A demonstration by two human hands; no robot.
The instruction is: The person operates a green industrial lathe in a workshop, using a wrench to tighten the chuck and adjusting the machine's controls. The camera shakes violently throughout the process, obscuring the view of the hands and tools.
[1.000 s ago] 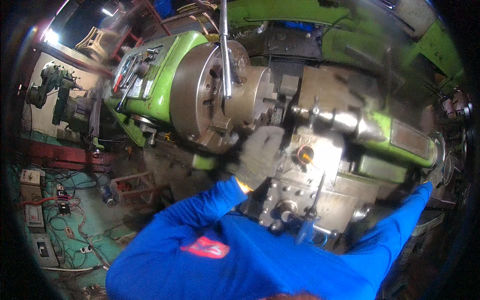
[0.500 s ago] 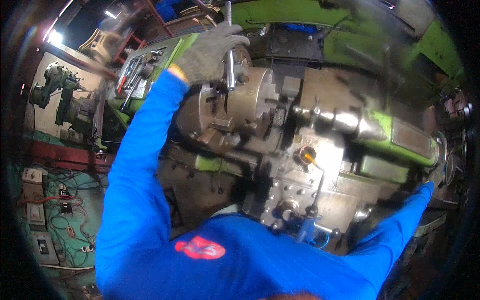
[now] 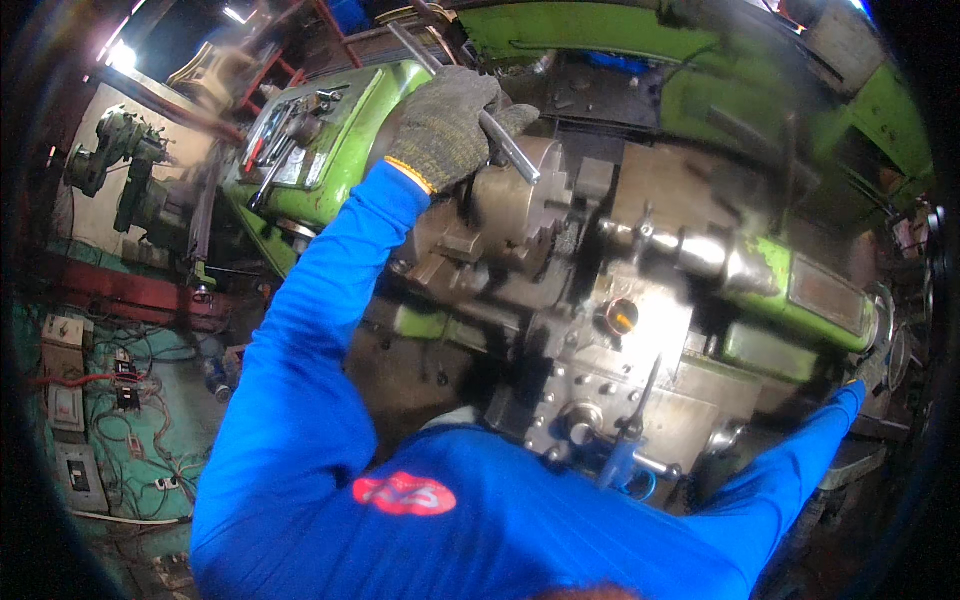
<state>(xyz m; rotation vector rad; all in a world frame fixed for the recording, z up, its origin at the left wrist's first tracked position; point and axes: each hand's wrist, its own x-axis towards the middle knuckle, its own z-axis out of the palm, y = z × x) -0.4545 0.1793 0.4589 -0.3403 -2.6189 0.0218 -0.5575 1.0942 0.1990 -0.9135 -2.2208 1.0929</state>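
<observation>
A steel bar (image 3: 510,148) slants through the grip of my gloved left hand (image 3: 448,120), its ends sticking out on both sides. This hand is above the lathe chuck (image 3: 430,238), and hides part of it. A cylindrical steel workpiece (image 3: 513,205) sits at the chuck's right. Far to the right, my gloved right hand (image 3: 873,366) is at the rim of the tailstock handwheel (image 3: 884,318) and appears closed on it; its fingers are dim. The tailstock (image 3: 765,270) points its bright quill toward the workpiece.
The bolted tool post (image 3: 585,420) and carriage stand close in front of me, with a lever (image 3: 645,400) rising there. A ring with something orange in it (image 3: 622,318) lies on the carriage. Hand tools (image 3: 285,140) rest on the green headstock. Switch boxes and wires (image 3: 125,390) are at lower left.
My left hand has moved right and slightly down, and the bar has turned from nearly upright to a slant. My right hand stays at the handwheel.
</observation>
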